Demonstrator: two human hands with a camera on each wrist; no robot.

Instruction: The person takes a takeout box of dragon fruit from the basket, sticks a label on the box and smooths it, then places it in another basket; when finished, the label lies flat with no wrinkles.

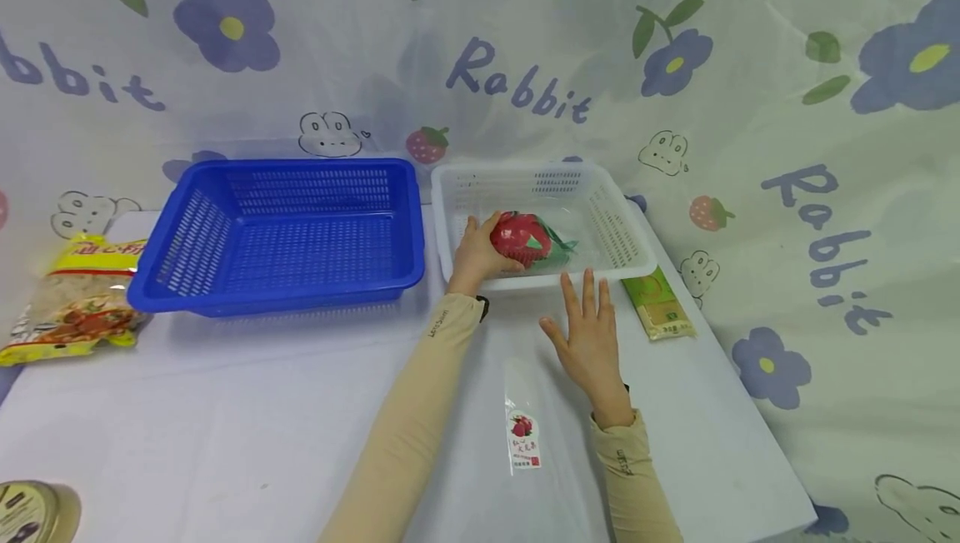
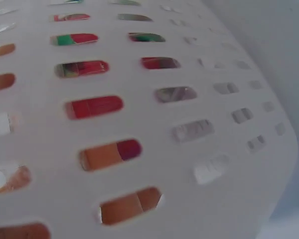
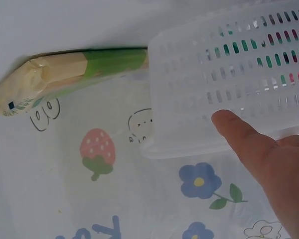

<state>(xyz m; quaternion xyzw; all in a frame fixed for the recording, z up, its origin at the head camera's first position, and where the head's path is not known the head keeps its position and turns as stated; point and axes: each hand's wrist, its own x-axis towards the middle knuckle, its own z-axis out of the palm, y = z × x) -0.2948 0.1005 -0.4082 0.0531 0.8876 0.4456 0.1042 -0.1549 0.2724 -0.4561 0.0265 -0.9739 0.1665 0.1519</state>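
Note:
A red dragon fruit (image 1: 523, 236) with green tips lies in the white plastic basket (image 1: 637, 264). My left hand (image 1: 480, 253) reaches over the basket's front rim and grips the fruit's left side, fingers behind it and thumb in front. Through the slots in the left wrist view, parts of the red fruit (image 2: 94, 107) show, and most of that hand is hidden by the basket wall. My right hand (image 1: 592, 350) is held with straight, spread fingers just in front of the basket's front rim, nothing in it. A clear plastic bag (image 1: 517, 385) with a dragon fruit label lies between my forearms.
To the left of the white basket stands a blue basket (image 1: 281, 297). A yellow-topped food bag (image 1: 82, 301) lies beyond it. A green and tan packet (image 1: 663, 310) pokes out by the white basket's right corner. A round tin (image 1: 26, 510) sits at the near left.

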